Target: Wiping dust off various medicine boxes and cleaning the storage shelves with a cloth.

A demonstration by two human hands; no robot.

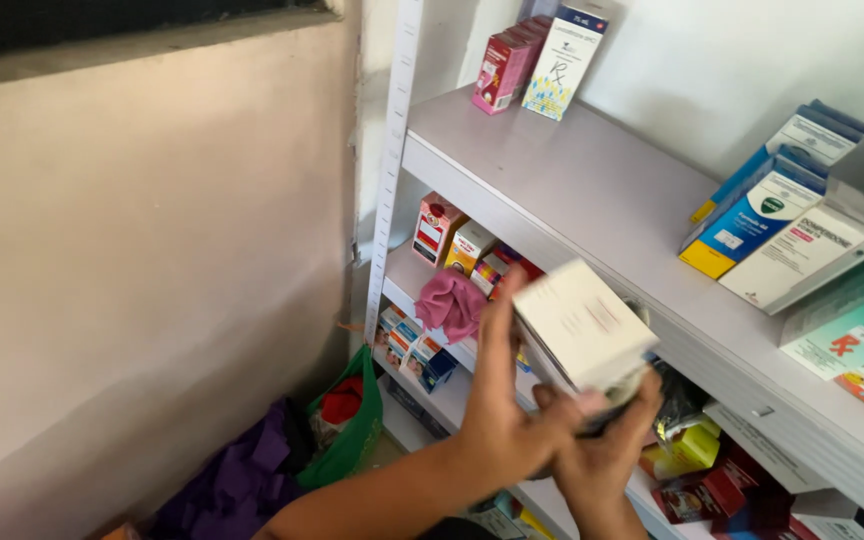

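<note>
A blurred white carton [582, 325] is held up in front of the white shelves, at the level of the second shelf. My left hand [507, 400] reaches in from the lower left; its fingers stand upright along the carton's left side. My right hand [604, 455] grips the carton from underneath, where a darker edge of something else shows. Just behind my left fingers, a pink cloth [450, 303] lies on the second shelf.
The top shelf [572, 180] carries pink boxes [502, 65] and a white patterned box [564, 60] at the back left, and blue-and-white boxes [762, 210] at the right. Small colourful boxes fill the lower shelves. A green bag [352, 420] and purple cloth [242, 470] lie by the beige wall.
</note>
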